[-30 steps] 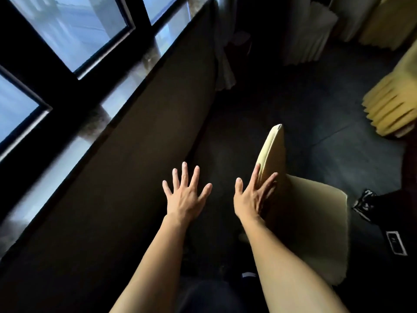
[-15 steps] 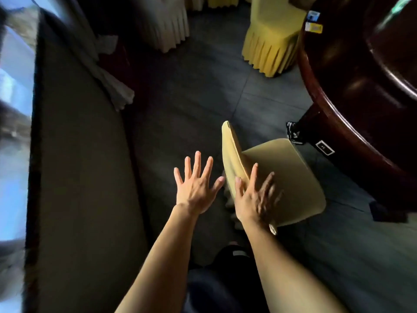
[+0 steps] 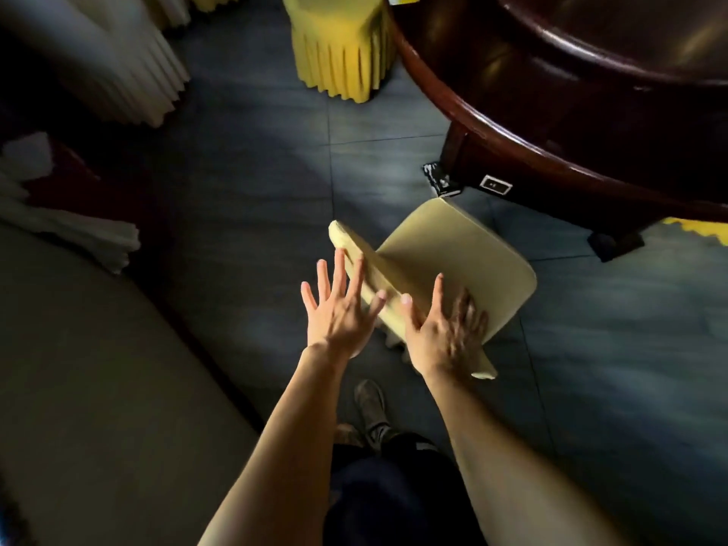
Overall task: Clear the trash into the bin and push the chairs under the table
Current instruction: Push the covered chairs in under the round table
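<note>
A pale yellow chair (image 3: 457,262) stands on the dark tiled floor, its seat turned toward the round dark wooden table (image 3: 571,108) at the upper right. My left hand (image 3: 338,309) is spread open, its fingertips at the top of the chair's backrest. My right hand (image 3: 445,333) lies with fingers spread over the backrest's near end and is blurred. Neither hand closes around the chair. No trash or bin shows.
A second chair in a yellow pleated cover (image 3: 338,45) stands beside the table's edge at the top. White pleated covers (image 3: 118,65) fill the upper left. A beige wall ledge (image 3: 86,388) runs along the left. My shoes (image 3: 370,411) are below the chair.
The view has swung right from the window to the table. Both hands have reached forward onto the chair's backrest, and the chair now sits closer to the table's base.
</note>
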`<state>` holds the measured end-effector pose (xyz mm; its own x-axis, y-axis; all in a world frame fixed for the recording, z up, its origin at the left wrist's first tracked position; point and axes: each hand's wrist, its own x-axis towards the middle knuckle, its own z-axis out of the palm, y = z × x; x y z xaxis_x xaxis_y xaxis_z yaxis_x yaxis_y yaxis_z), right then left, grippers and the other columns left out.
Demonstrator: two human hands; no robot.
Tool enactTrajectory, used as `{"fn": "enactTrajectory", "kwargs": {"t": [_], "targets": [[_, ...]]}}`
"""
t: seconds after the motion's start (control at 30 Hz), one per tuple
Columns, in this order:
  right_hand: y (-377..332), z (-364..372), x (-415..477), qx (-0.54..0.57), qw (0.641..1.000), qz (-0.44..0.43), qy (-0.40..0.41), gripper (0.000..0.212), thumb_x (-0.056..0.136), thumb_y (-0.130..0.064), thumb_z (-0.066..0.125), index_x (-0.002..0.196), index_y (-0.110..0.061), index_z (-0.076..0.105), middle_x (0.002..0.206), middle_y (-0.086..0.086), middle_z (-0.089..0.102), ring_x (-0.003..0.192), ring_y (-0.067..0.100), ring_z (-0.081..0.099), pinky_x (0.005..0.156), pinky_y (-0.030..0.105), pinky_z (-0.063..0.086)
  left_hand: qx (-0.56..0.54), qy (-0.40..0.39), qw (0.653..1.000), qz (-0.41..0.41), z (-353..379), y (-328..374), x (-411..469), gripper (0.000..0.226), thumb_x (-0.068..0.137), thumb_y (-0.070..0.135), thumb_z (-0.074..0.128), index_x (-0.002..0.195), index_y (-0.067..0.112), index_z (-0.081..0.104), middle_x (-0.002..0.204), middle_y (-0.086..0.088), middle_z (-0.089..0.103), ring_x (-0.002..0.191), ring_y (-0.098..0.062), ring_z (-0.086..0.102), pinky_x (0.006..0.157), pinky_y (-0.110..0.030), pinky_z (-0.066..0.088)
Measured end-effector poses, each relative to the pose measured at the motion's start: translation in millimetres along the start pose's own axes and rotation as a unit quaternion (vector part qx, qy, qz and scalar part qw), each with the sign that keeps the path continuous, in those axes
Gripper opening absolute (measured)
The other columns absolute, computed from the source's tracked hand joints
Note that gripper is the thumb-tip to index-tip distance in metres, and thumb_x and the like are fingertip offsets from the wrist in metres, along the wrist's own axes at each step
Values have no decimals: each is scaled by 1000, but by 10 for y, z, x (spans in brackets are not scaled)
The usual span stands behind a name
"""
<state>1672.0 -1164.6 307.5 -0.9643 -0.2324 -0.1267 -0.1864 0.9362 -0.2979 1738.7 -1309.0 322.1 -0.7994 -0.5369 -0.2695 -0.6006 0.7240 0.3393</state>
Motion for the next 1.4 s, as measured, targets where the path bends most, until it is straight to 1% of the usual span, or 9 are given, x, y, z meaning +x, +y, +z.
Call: {"fn": "enactTrajectory", "kwargs": {"t": [0.17,0.3,0.4,0.5,0.7,0.87,1.07,1.2,1.4], "targets": [[-2,-44,-23,-13,1000,5,-10,83,92,-74,24,157,-23,41,161,24,38,145,43,40,121,57,21,59,-11,995,76,-176,65,443,80,91,79,9,160,38,6,168,5,-22,153,-25,-25,119,-62,-10],[-19,-124,-24,-26,1000,0,-14,82,93,-74,26,153,-22,47,151,28,50,141,44,45,121,59,22,161,-33,976,146,-178,146,608,83,87,79,6,160,39,9,170,2,-16,153,-36,-20,118,-70,-6],[-34,-126,-36,-45,999,1,8,80,94,-74,32,149,-21,54,141,29,59,134,44,53,117,61,29,198,-32,961,189,-156,100,692,82,88,81,0,159,42,12,171,3,-10,155,-34,-16,115,-72,-11],[-51,-135,-30,-52,999,6,7,80,94,-75,31,147,-21,55,140,27,60,133,42,55,119,62,30,207,-44,951,226,-200,34,760,81,88,82,2,158,43,18,171,4,-4,156,-34,-9,114,-73,-9],[-123,-133,-56,-72,997,33,17,81,93,-75,28,146,-20,57,141,27,60,134,40,53,122,63,19,213,-59,938,267,-273,-2,821,89,83,85,-7,156,44,23,171,7,-2,156,-33,-6,113,-66,-18],[-234,-140,-60,-109,990,87,-9,84,93,-74,14,153,-26,46,157,18,47,146,34,41,124,60,2,234,-90,924,288,-339,-4,946,82,85,84,2,154,43,22,171,3,2,156,-34,4,116,-70,-7],[-318,-146,-10,-105,978,179,-3,81,89,-72,18,158,-32,35,166,11,34,152,30,29,125,59,2,232,-104,920,298,-288,62,1113,92,80,88,-4,157,42,16,171,3,-3,157,-28,-2,117,-66,-5],[-306,-140,-9,-90,980,175,20,79,89,-67,32,158,-29,37,165,11,35,149,31,35,126,56,8,217,-89,916,325,-211,127,1252,91,78,88,-10,157,46,9,169,4,-17,155,-27,-17,117,-64,-14],[-305,-139,27,-96,979,180,11,82,88,-67,30,160,-29,33,168,10,30,150,29,35,126,54,4,205,-60,920,329,-166,142,1293,88,81,87,-7,157,45,5,169,2,-17,155,-28,-17,118,-63,-14]]}}
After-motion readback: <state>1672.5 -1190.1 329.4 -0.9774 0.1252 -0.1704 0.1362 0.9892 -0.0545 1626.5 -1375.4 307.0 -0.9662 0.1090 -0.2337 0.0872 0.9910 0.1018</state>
